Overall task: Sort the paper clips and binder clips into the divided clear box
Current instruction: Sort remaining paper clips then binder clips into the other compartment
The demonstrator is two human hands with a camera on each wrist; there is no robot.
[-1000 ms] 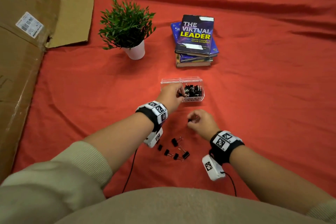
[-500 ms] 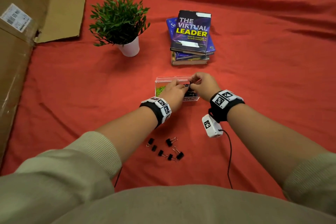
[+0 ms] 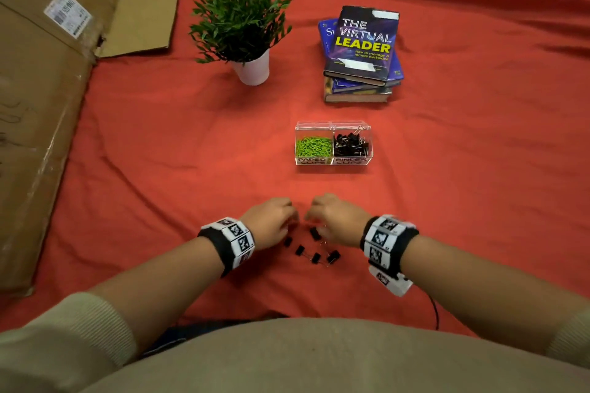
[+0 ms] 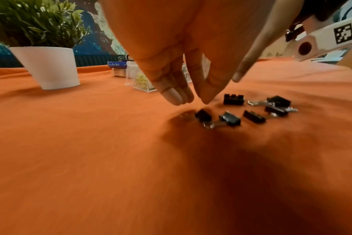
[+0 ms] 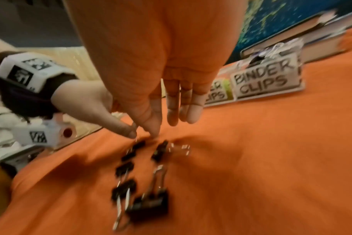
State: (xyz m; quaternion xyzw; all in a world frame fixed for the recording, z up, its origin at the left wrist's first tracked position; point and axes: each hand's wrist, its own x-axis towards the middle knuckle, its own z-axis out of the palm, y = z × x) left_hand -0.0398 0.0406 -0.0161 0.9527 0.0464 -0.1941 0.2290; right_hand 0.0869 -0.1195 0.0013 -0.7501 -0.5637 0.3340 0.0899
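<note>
The divided clear box (image 3: 333, 160) stands on the red cloth, with green paper clips (image 3: 313, 145) in its left half and black binder clips (image 3: 351, 143) in its right half. Several loose black binder clips (image 3: 311, 249) lie nearer me, also seen as binder clips (image 4: 233, 99) and binder clips (image 5: 159, 151) in the wrist views. My left hand (image 3: 274, 220) hovers just above their left end, its fingertips (image 4: 179, 98) straight, pointing down and empty. My right hand (image 3: 332, 217) hangs over their right end, its fingers (image 5: 181, 117) straight and holding nothing.
A potted plant (image 3: 242, 29) in a white pot and a stack of books (image 3: 360, 54) stand beyond the box. Flattened cardboard (image 3: 41, 89) covers the left side. A black cable (image 3: 434, 313) trails from the right wrist.
Both hands have drawn back from the box toward me and now hover over the loose binder clips. The box stands uncovered.
</note>
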